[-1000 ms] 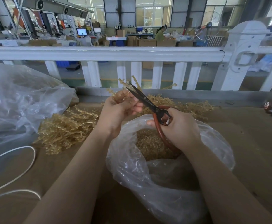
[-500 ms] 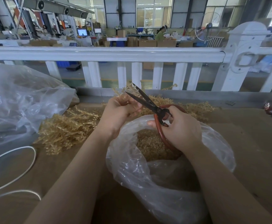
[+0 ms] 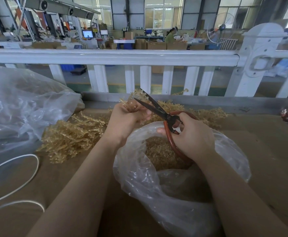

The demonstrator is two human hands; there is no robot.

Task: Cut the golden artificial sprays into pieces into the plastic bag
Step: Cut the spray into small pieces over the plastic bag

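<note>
1. Golden spray (image 3: 136, 101) is gripped in the left hand (image 3: 127, 120); its tips stand between the parted scissors (image 3: 154, 106) blades.
2. Red scissor loops are gripped by the right hand (image 3: 191, 135).
3. Plastic bag (image 3: 174, 194) mouth lies below both hands; the cut is best kept over it.
4. Left fingertips (image 3: 145, 112) should be kept off the blades.
5. Uncut sprays (image 3: 71, 135) lie left of the left hand.

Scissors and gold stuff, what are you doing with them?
A person is snipping golden artificial sprays into little bits. The left hand grips a bunch of sprays above the open plastic bag, and the right hand holds red-handled scissors with the blades open around the bunch. Cut pieces already lie in the bag. More uncut sprays wait in a pile on the table to the left.
</note>
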